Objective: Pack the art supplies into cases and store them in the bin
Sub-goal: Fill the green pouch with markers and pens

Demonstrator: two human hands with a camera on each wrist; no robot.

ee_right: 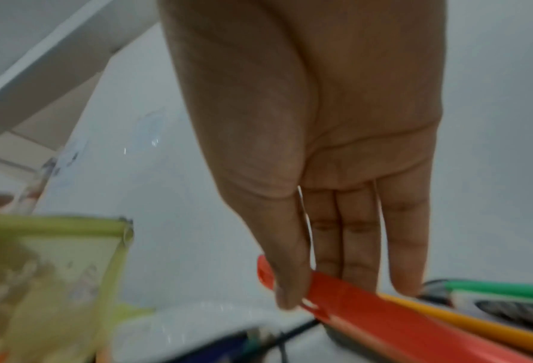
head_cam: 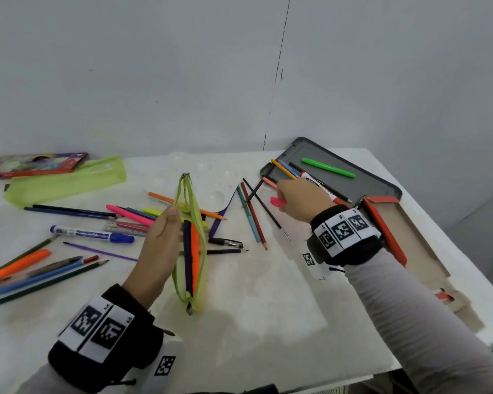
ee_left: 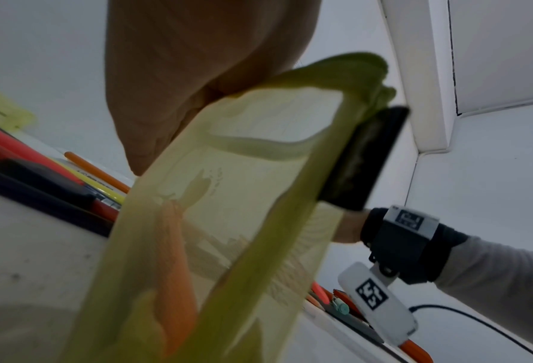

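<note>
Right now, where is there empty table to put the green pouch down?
The bare stretch is the near middle of the white table, between the left hand and the right hand, below the mesh pouch. It is crowded left, with the blue marker and pencils, and behind, around the grey tray.

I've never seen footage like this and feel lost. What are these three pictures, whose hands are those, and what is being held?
No machine here: a person wears one camera on the head and one on each wrist, on black bands. The head view looks down at a white table strewn with pencils and markers. The left hand holds a green mesh pencil case open; an orange marker is already inside. The right hand pinches a pink-red marker near a grey tray. The other two pictures look along each palm.
</note>
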